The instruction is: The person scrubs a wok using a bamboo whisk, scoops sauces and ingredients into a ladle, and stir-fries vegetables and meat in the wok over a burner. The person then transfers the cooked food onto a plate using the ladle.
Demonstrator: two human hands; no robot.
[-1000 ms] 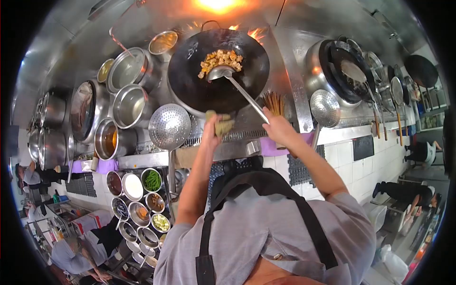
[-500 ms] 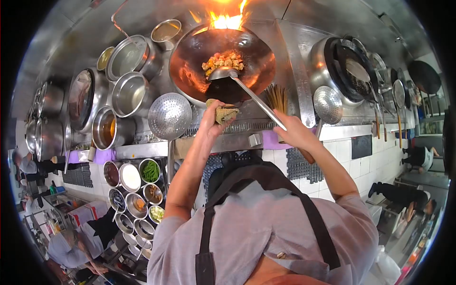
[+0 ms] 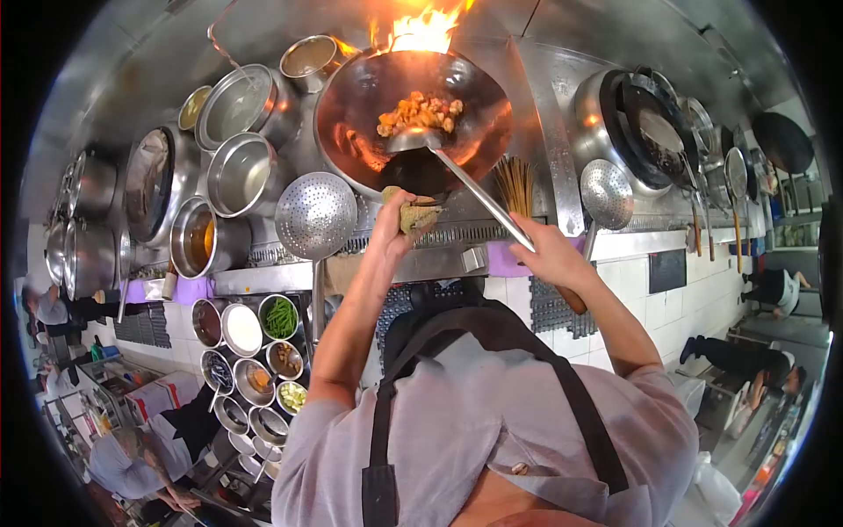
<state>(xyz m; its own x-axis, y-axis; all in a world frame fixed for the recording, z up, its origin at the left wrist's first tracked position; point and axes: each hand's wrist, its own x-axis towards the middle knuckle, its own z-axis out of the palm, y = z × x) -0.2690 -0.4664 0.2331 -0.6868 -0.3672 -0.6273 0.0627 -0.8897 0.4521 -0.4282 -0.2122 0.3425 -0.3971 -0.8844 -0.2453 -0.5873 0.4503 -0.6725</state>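
Observation:
A large dark wok (image 3: 481,92) sits over the burner with its far rim against tall flames. Browned chunks of food (image 3: 423,112) lie bunched in its upper half. The bowl of a long steel ladle (image 3: 479,189) rests just below these chunks, inside the wok. My right hand (image 3: 555,256) is closed around the ladle's handle, whose wooden end sticks out below the fist. My left hand (image 3: 389,227) is closed on a folded greenish cloth (image 3: 420,218) at the wok's near edge. Whatever part of the wok lies under the cloth is hidden.
A bamboo wok brush (image 3: 515,183) stands right of the wok. To the left are a perforated strainer (image 3: 316,216) and several steel pots (image 3: 239,174). Ingredient bowls (image 3: 280,317) stand lower left. Another strainer (image 3: 606,195) lies on the right. Flames (image 3: 421,33) rise behind. A co-worker (image 3: 132,457) is lower left.
The food chunks have shifted slightly right and are bunched differently. The ladle has moved a little toward me. The flames have changed shape. Both hands keep their holds.

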